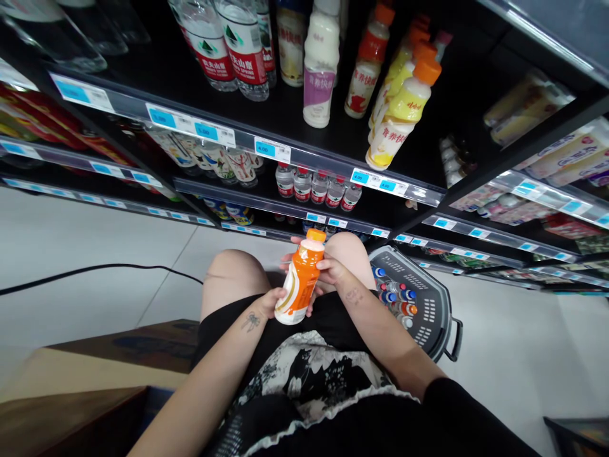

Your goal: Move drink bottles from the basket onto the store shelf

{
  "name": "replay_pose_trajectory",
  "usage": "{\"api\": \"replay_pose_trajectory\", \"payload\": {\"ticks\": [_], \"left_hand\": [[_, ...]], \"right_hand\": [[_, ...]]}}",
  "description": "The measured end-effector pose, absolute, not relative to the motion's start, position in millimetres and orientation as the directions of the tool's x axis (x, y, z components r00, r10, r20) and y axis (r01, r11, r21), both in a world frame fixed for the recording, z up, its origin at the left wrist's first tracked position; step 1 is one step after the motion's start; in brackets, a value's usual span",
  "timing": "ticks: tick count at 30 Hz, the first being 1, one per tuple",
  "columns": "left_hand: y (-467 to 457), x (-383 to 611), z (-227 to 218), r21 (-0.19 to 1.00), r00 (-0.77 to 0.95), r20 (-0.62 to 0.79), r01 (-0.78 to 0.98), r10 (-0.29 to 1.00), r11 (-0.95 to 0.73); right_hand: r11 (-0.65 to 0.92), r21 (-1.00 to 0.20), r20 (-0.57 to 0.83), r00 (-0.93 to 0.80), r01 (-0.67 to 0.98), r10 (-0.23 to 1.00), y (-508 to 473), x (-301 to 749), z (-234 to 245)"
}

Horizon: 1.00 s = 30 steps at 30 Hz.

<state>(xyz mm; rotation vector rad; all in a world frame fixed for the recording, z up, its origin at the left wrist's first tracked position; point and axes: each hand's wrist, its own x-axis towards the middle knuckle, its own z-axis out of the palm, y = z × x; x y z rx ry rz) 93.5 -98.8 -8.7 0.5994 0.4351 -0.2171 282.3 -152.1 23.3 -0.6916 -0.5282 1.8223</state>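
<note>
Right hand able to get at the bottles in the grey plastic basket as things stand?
Likely no: right hand grips the orange plastic bottle, though the grey plastic basket sits open-topped beside it.

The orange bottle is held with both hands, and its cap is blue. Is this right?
Not quite. The head view shows the orange bottle held with both the left hand and the right hand, but its cap is orange, not blue.
</note>
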Motion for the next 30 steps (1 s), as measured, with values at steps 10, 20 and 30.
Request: {"api": "replay_pose_trajectory", "payload": {"ticks": [10,20,30], "left_hand": [[-96,93,-30,0.592,0.981,-0.166,0.18,-0.1,0.786],[-95,94,-33,0.574,0.978,-0.165,0.201,-0.128,0.794],[-96,96,-16,0.62,0.944,-0.319,0.277,-0.087,0.734]], "right_hand": [[-0.339,-0.639,-0.215,-0.263,-0.69,0.941,-152,283,21],[-0.312,-0.649,-0.19,-0.25,-0.694,0.949,-151,282,24],[-0.314,-0.644,-0.202,-0.241,-0.697,0.949,-152,281,29]]}}
